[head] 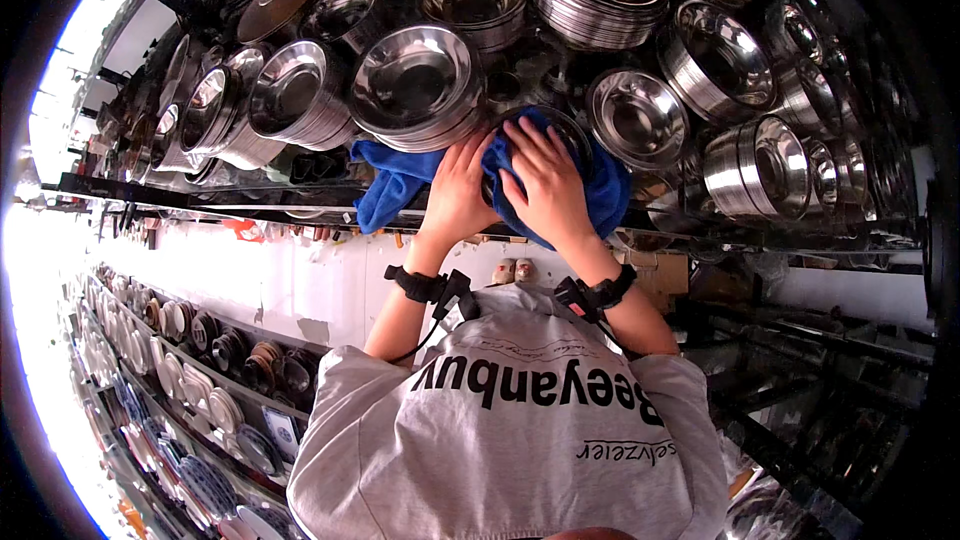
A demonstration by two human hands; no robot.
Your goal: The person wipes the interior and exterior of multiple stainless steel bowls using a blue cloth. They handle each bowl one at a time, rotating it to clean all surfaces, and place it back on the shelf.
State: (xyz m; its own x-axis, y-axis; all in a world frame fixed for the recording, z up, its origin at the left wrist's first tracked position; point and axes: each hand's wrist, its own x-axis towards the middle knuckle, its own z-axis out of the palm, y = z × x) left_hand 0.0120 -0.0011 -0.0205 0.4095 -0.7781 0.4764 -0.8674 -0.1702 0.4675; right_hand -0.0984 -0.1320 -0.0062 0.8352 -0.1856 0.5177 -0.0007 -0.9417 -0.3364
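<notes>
A blue cloth (607, 184) is draped around a dark, round metal dish (574, 131), mostly hidden by the cloth and my hands. My right hand (546, 180) presses its spread fingers onto the cloth over that dish. On the other side my left hand (459, 191) curls fingers and thumb about the cloth at the dish's near left edge. More blue fabric (394, 184) hangs out left of this hand over the shelf's edge; whether it is one cloth or two I cannot tell. Just beyond my left fingers stands a stack of wide stainless steel basins (416, 82).
Stacked steel bowls (296, 90) fill the shelf to the left. A single tilted bowl (637, 118) is close right of my right hand, with nested basins (720, 56) beyond. The black shelf edge (217, 204) runs before me. Dish racks (195, 382) stand behind at left.
</notes>
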